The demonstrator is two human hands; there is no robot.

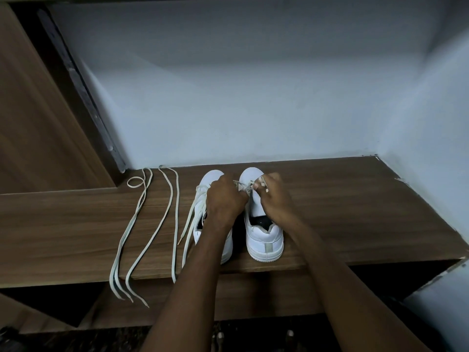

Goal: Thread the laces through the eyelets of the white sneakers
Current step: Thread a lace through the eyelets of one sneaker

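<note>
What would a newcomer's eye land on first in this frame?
The two hands: the left hand and right hand meet over the toe end of the right sneaker, fingers pinching a lace there. Next, the left sneaker beside it, partly hidden by the left forearm, and the loose laces lying on the wooden shelf to the left.

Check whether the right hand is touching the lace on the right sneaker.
Touching. The head view shows the right hand pinching the lace end above the right sneaker, fingertips curled round it.
</note>
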